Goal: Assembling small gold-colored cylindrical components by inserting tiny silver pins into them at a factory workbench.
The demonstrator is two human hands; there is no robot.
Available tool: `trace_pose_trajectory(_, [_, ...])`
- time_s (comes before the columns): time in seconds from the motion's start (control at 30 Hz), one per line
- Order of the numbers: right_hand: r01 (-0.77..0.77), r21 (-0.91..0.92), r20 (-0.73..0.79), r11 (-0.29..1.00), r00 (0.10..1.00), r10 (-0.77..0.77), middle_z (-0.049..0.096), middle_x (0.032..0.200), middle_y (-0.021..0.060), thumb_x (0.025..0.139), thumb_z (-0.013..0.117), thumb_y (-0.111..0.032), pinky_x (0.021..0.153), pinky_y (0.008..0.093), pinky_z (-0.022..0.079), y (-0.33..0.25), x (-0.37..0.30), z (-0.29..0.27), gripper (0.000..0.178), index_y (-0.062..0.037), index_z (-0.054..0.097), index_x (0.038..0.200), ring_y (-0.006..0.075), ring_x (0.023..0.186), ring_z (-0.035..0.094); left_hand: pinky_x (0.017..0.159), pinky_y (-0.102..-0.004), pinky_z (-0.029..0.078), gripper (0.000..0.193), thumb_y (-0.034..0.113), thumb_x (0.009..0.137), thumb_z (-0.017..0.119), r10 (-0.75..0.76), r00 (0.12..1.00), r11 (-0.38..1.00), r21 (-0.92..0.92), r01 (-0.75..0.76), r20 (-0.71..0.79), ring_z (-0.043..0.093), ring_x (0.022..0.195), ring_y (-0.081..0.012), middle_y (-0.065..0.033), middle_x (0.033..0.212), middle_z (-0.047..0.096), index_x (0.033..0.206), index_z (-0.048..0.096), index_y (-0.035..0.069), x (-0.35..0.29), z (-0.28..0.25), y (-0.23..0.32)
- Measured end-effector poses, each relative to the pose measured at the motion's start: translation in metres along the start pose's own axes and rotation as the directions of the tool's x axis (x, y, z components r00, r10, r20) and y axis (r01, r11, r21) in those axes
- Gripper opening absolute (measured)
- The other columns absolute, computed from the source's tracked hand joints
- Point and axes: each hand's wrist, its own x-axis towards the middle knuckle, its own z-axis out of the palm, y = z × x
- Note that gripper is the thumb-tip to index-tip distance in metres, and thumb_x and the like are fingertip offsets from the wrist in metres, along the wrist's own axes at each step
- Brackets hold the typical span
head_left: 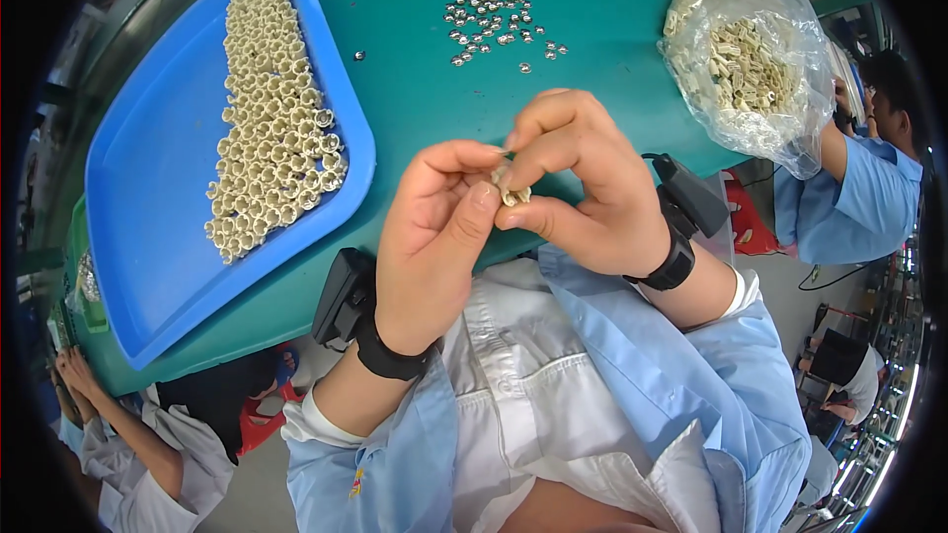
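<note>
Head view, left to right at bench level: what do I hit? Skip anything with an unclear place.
Blue tray → left hand → small cream part at the fingertips → right hand → clear plastic bag of cream pieces.

No words or numbers can be read here. The clearest mark is a small red and yellow patch (357, 480) on the light blue jacket (405, 469), at the wearer's left side, near the lower edge of the view. It stands out by its colours against the plain cloth, but it is too small and slanted to make out, and it may be either a badge or lettering.
</note>
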Motion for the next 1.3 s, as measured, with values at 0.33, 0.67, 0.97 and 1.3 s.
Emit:
trace_pose_trajectory(0.33, [-0.127, -0.117, -0.037, 0.985, 0.992, 0.123, 0.054, 0.082, 0.0067, 0.072, 0.067, -0.01, 0.073, 0.0315, 0.042, 0.013, 0.008, -0.017, 0.015, -0.0052, 0.06, 0.085, 0.0216, 0.082, 0.052, 0.074, -0.0227, 0.041, 0.021, 0.019, 0.092, 0.045, -0.062, 0.994, 0.996, 0.051, 0.067, -0.089, 0.051, 0.081, -0.0094, -0.004, 0.09, 0.053, 0.105, 0.044, 0.004, -0.001, -0.006, -0.004])
trace_pose_trajectory(0.67, [-0.099, -0.493, 0.182, 0.864, 0.96, 0.213, 0.052, 0.074, 0.0102, 0.076, 0.059, -0.005, 0.066, 0.0327, 0.042, 0.072, 0.032, -0.033, 0.009, -0.0015, 0.053, 0.082, 0.0252, 0.074, 0.052, 0.07, -0.0211, 0.042, 0.02, 0.018, 0.091, 0.046, -0.01, 0.994, 0.997, 0.077, 0.018, -0.107, 0.052, 0.077, -0.0079, -0.0037, 0.087, 0.055, 0.105, 0.044, 0.004, -0.002, -0.005, -0.004])
trace_pose_trajectory(0.97, [-0.109, -0.553, 0.194, 0.826, 0.947, 0.256, 0.051, 0.073, 0.0118, 0.076, 0.056, -0.005, 0.064, 0.0367, 0.04, 0.075, 0.031, -0.028, 0.009, -0.0008, 0.048, 0.078, 0.0295, 0.073, 0.05, 0.069, -0.0247, 0.04, 0.019, 0.019, 0.09, 0.047, -0.03, 0.992, 0.997, 0.072, 0.038, -0.119, 0.05, 0.078, -0.0117, -0.0041, 0.087, 0.053, 0.103, 0.044, 0.005, -0.003, -0.002, -0.004])
trace_pose_trajectory(1.3, [-0.227, -0.399, -0.037, 0.888, 0.972, 0.231, 0.054, 0.079, 0.0077, 0.083, 0.052, -0.005, 0.065, 0.028, 0.042, 0.07, 0.023, -0.027, 0.005, -0.0007, 0.05, 0.085, 0.0213, 0.072, 0.052, 0.071, -0.021, 0.042, 0.019, 0.016, 0.091, 0.046, 0.011, 0.995, 0.998, 0.059, -0.005, -0.102, 0.052, 0.077, -0.0079, -0.0033, 0.088, 0.055, 0.106, 0.043, 0.004, -0.003, -0.004, -0.005])
